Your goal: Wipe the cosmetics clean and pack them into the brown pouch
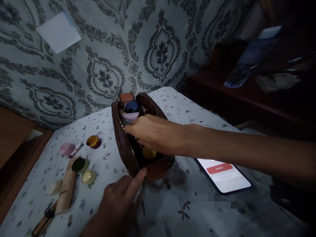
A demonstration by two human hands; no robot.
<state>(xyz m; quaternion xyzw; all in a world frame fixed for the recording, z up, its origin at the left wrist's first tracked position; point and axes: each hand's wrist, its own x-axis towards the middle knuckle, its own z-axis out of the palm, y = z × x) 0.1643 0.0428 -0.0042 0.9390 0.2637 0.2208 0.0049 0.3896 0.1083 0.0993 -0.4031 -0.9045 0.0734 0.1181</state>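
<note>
An unzipped brown leather bag (120, 144) rests on the patterned white sheet, its mouth facing up. My right hand (153, 131) reaches across from the right into it, with curled fingers and partly hidden fingertips; what they hold, if anything, I cannot make out. A small greenish item (125, 123) lies by those fingers. Inside the bag are a blue-lidded container (131, 105), a pale pink flat item (130, 117) and a round yellow item (148, 152). My left hand (118, 200) grips the bag's near end, index finger along the edge and thumb hidden.
Left of the bag lie a beige tube (66, 187), a dark-lidded jar (80, 164), an amber-lidded jar (93, 142), a pink round item (66, 149) and dark-and-gold scissors (44, 219). A lit phone (224, 177) lies under my right forearm. A bottle (249, 59) stands on a dark red surface.
</note>
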